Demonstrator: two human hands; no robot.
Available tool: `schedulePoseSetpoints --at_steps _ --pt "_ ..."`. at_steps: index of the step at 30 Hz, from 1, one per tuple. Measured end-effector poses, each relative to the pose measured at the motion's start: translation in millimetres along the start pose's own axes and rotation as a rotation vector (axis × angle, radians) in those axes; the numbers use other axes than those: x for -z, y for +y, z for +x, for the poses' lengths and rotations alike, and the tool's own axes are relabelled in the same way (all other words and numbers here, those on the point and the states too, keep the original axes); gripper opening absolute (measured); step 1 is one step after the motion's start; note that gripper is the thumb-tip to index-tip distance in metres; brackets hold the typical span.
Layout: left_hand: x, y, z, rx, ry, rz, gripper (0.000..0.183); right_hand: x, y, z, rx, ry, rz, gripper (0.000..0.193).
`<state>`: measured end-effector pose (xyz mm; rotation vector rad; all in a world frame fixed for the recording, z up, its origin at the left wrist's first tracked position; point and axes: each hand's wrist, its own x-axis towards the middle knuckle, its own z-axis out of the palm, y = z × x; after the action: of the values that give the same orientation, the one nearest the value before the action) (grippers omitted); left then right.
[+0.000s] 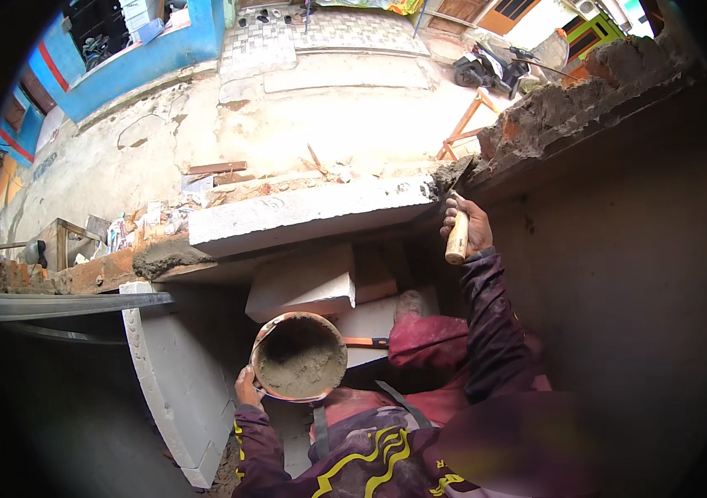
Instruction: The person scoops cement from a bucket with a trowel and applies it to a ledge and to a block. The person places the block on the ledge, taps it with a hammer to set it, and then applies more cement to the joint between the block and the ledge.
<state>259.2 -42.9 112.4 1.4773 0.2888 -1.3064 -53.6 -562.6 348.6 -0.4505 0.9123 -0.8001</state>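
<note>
My right hand (471, 228) is closed round the wooden handle of a trowel (457, 236). Its blade reaches into grey mortar (446, 176) at the right end of a long white block (312, 212) lying on the wall ledge. Lower down, my left hand (247, 388) grips the rim of a round bucket (264, 332), tilted so its inside shows. Wet grey mortar (304, 369) lies in it. Behind the bucket, white blocks (304, 278) are stacked, and a tool with an orange and black handle (366, 342) rests on one.
A tall white block (179, 382) stands at the left beside grey metal strips (71, 305). A rough broken wall edge (586, 104) runs up to the right. Beyond the ledge lie a wood piece (217, 168), rubble, a paved yard (154, 137) and a parked motorcycle (486, 70).
</note>
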Motion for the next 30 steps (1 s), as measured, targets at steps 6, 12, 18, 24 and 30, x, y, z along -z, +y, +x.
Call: schedulePoseSetpoints --at_steps 6,12,18,24,30 --pt "-3 5 -5 -0.008 0.000 0.000 0.046 -19 29 -12 0.128 0.134 -0.038 0.029" --pt "-5 8 -6 0.004 0.006 0.002 0.045 -25 42 -40 0.170 0.096 -0.056 0.029" --pt "-6 6 -7 -0.005 0.000 -0.006 0.047 -25 63 -63 0.209 0.163 -0.037 0.026" --pt "-3 5 -2 0.018 0.007 -0.015 0.050 -16 71 -58 -0.038 0.118 -0.527 0.024" --pt "-5 6 -6 -0.003 0.052 0.048 0.052 -1 54 -33 -0.181 0.096 -0.677 0.022"
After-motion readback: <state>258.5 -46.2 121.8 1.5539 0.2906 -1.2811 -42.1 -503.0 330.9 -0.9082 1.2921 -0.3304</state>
